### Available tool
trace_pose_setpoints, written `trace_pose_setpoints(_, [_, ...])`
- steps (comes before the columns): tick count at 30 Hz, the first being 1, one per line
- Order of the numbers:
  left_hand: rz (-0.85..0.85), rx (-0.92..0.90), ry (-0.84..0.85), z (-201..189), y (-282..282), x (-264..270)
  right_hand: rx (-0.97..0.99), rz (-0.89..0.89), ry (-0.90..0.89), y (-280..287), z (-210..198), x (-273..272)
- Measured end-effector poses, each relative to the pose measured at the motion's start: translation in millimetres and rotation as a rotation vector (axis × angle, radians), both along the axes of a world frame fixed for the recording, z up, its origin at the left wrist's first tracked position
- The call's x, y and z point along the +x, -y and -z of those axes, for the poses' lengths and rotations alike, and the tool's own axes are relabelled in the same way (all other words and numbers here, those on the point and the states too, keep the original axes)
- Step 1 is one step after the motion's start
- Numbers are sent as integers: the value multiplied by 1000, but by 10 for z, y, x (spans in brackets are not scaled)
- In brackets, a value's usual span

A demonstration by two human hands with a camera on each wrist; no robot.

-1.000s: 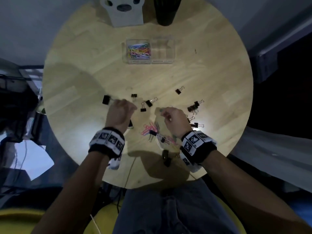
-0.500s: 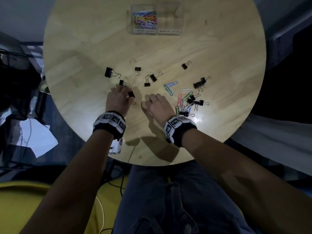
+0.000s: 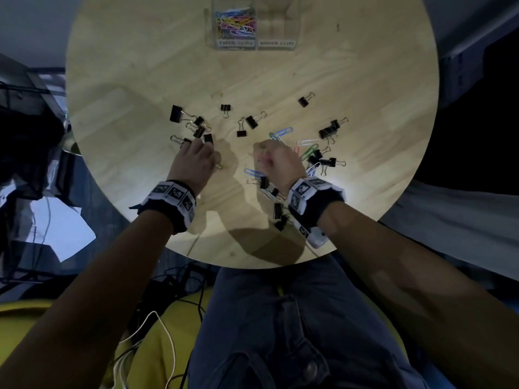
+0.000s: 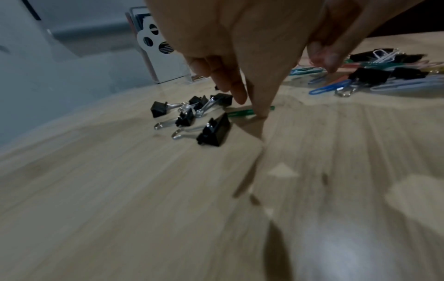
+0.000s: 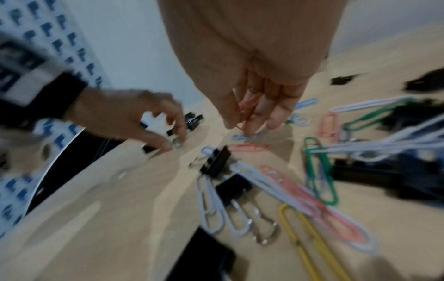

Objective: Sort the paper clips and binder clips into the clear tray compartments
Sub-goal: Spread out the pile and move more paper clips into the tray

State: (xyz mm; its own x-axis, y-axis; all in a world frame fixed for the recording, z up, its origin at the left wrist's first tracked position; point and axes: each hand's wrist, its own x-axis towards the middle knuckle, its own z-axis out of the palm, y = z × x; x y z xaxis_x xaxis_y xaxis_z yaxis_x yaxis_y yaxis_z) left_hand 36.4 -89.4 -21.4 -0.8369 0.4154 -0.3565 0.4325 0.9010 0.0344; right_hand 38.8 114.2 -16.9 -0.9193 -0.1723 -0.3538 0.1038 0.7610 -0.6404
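Paper clips fill the tray (image 3: 254,37) (binder side bare); right hand (image 3: 276,164) pinches pink clips (image 5: 247,104), left hand (image 3: 193,164) fingertip-presses a green clip (image 4: 240,113); most still scattered

Bare forearms, no sleeves. Left wrist band (image 3: 168,202): black strap under a white ring of square black-and-white marker tags. Right wrist band (image 3: 311,200): same build, with a white camera housing (image 3: 313,234) hanging at its 6 o'clock side. Blue jeans (image 3: 280,318), metal button (image 3: 311,369) at 6 o'clock.
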Motion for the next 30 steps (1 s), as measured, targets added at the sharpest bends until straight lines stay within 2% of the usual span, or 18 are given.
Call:
trace_pose_setpoints(1, [-6,-15,7,5,-14,10,-69,90,0,-73,-12,-11])
trace_pose_setpoints(4, [-43,-39,6,29,-39,3,-106,314,-18,-278,-26,-65])
trace_pose_setpoints(7, [-41,-3,20,38,-122,-10,-268,513,108,-457,-10,-57])
trace_pose_setpoints(9, [-63,80,15,41,-203,1,-312,542,178,-523,-7,-9])
trace_pose_setpoints(11, [-193,273,62,85,-307,39,-113,413,187,-550,-25,42])
trace_pose_setpoints(14, [-408,532,149,94,-454,87,181,109,112,-475,-55,89])
trace_pose_setpoints(17, [-522,598,229,67,-564,102,296,-124,33,-349,-27,59])
trace_pose_setpoints(22, [-549,675,219,47,-591,46,334,-337,-4,-219,47,-32])
trace_pose_setpoints(25, [-558,693,283,50,-550,-1,364,-371,-16,-209,93,-1])
trace_pose_setpoints(30, [-275,446,305,126,-487,-21,380,-283,24,-174,140,64])
